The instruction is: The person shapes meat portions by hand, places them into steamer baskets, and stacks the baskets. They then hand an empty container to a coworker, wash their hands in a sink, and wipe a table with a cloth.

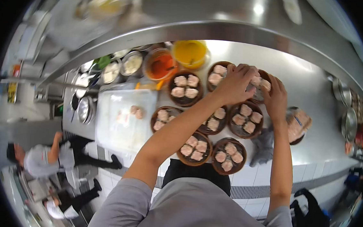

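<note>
Head view. The person's gray shirt (201,211) is lying nearest the camera, and from my remote post I am looking past it onto a steel counter (315,75) bearing several round baskets (185,101) of pale dumplings. I am judging the step in hand to be setting dumplings into the working basket (263,75), at the far right of the group. The next move, as I am reading it, is calling for a light touch: seating each piece apart from its neighbors without squashing it.

The dumplings (266,85) in that basket are sitting between the two hands. The left hand (238,81) is resting over its left side with fingers bent; I am unable to tell whether they are gripping anything. The right hand (276,98) is flanking its right side, fingertips beside the nearest dumpling; whether it is grasping basket or dumpling, I am unable to tell. Well to the left, a pale tray (123,133) is holding a few loose pieces (137,112).
</note>
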Tool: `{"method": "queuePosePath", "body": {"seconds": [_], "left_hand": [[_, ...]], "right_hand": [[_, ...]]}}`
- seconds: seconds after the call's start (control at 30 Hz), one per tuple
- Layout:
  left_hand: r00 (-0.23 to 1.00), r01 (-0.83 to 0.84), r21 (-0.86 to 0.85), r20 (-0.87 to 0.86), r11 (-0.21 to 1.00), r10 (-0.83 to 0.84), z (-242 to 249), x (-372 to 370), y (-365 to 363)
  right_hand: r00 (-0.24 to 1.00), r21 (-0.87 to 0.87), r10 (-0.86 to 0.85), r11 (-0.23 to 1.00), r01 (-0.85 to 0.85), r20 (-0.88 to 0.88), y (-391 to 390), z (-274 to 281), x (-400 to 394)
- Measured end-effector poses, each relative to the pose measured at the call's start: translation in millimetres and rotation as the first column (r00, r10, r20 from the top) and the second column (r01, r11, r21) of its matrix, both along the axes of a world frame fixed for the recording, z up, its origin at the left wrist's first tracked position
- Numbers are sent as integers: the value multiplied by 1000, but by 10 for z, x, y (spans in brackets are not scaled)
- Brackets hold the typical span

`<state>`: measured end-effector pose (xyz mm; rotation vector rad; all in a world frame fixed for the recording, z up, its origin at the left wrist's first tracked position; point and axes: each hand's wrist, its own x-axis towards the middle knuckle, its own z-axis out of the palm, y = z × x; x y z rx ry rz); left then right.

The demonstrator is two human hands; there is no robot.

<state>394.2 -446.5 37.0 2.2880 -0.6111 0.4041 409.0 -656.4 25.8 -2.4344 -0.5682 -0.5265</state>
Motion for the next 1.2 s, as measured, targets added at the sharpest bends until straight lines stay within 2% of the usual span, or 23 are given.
{"method": "queuePosePath", "body": {"seconds": [0.1, 0.2, 0.23, 0.27, 0.3, 0.33, 0.4, 0.43, 0.5, 0.53, 0.6, 0.63, 0.7, 0.73, 0.8, 0.83, 0.9, 0.93, 1.0, 1.03, 1.1, 1.2], "left_hand": [[996, -75, -85, 38, 994, 78, 387, -701, 822], [943, -327, -111, -104, 938, 317, 503, -1526, 1910], [891, -431, -75, -194, 899, 411, 448, -1783, 2281], [820, -498, 44, -300, 866, 487, 416, -2015, 2629], [731, -542, 166, -390, 824, 560, 362, -2198, 2900], [730, -547, 158, -391, 822, 560, 260, -2328, 3071], [780, -411, 251, -401, 876, 481, 35, -2503, 3335], [803, -342, 320, -389, 884, 451, -66, -2513, 3384], [854, -300, 292, -341, 908, 392, -333, -2494, 3476], [853, -309, 287, -338, 907, 398, -434, -2470, 3527], [821, -299, 176, -454, 938, 347, -543, -2407, 3646], [822, -304, 169, -451, 937, 348, -530, -2416, 3701], [795, -291, 101, -529, 952, 299, -423, -2428, 3765], [799, -293, 93, -523, 952, 297, -335, -2457, 3768], [775, -405, -106, -567, 908, 280, -151, -2563, 3740], [787, -400, -107, -549, 910, 282, -101, -2596, 3719], [764, -438, -393, -637, 808, 104, 6, -2664, 3632], [783, -418, -394, -613, 818, 105, 74, -2667, 3577], [844, -342, -409, -530, 846, 85, 215, -2639, 3418], [862, -317, -410, -501, 855, 79, 315, -2606, 3322], [825, -306, -444, -564, 842, 2, 518, -2528, 3108], [815, -272, -579, -564, 768, -136, 564, -2310, 2764]], "right_hand": [[999, 1, 36, 999, -36, -36, 464, 317, -382], [953, 115, 293, 952, -283, -74, 1200, 392, -837], [921, 121, 379, 922, -368, -89, 1517, 396, -1001], [856, 174, 493, 867, -467, -159, 1843, 412, -1174], [832, 89, 547, 837, -541, -92, 2199, 327, -1338], [808, 19, 574, 816, -577, -131, 2534, 262, -1486], [769, -126, 598, 765, -632, -227, 3158, 167, -1732], [767, -134, 601, 761, -635, -224, 3404, 72, -1797], [807, -302, 517, 751, -587, -284, 3830, -156, -1867], [805, -308, 523, 745, -592, -281, 3952, -257, -1866], [809, -387, 457, 716, -582, -371, 4091, -385, -1802], [809, -394, 458, 711, -582, -368, 4106, -390, -1761], [730, -226, 564, 709, -668, -386, 4040, -386, -1655], [732, -235, 564, 707, -667, -383, 3989, -336, -1617], [552, 125, 683, 675, -727, -479, 3883, -126, -1531], [563, 116, 684, 677, -727, -463, 3824, -42, -1491], [421, 340, 798, 576, -743, -432, 3666, 123, -1471], [441, 326, 799, 579, -747, -408, 3588, 230, -1472], [326, 445, 752, 620, -646, -573, 3378, 447, -1502], [329, 457, 767, 607, -650, -551, 3249, 552, -1521], [302, 490, 741, 638, -594, -600, 2992, 690, -1508], [304, 640, 744, 667, -381, -595, 2576, 701, -1536]]}}
